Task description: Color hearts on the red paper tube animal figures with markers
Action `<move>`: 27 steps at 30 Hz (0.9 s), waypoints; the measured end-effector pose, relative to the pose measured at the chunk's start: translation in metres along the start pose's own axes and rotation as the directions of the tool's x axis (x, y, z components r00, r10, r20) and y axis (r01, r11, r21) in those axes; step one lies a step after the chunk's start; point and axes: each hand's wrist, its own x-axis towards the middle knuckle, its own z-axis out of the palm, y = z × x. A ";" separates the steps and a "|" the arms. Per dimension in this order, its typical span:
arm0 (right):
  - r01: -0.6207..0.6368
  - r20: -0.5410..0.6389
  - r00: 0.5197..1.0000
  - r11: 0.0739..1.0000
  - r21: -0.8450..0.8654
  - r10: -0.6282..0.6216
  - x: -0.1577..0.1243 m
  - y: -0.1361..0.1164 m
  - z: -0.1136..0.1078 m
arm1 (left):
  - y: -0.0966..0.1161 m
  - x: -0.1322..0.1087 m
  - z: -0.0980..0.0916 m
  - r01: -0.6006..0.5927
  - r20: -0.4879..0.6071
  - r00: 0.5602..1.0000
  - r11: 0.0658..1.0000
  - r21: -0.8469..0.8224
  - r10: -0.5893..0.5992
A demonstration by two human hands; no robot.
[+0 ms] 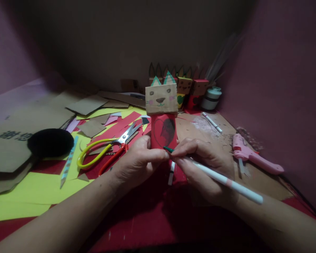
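A cardboard cat figure stands in the middle: a tan head with green ears and a drawn face sits on a red tube body bearing a heart outline partly shaded dark. My left hand is closed round the base of the red tube. My right hand pinches a white pen whose green tip rests at the tube's lower edge. A second white marker lies on the red surface between my hands.
Scissors with yellow and red handles lie left of my hands among red and yellow paper scraps. A black round object and cardboard sheets are further left. A pink glue gun lies right. More cat figures and a white jar stand behind.
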 end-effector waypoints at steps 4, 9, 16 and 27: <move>-0.013 -0.034 0.999 1.000 -0.027 0.012 0.000 -0.001 -0.001 | 0.000 0.000 0.001 -0.006 -0.007 1.000 1.000 0.017 0.007; 0.010 -0.035 0.999 0.998 -0.058 -0.012 0.000 -0.002 -0.002 | -0.001 0.001 -0.001 -0.013 -0.002 1.000 1.000 0.011 0.013; 0.019 -0.059 0.998 0.997 -0.081 -0.024 0.002 -0.002 -0.001 | -0.002 -0.001 0.000 -0.014 -0.018 1.000 1.000 0.003 0.014; 0.046 0.002 0.999 0.994 -0.103 -0.046 0.001 0.000 -0.004 | 0.000 0.000 0.001 -0.020 0.010 1.000 1.000 0.009 0.020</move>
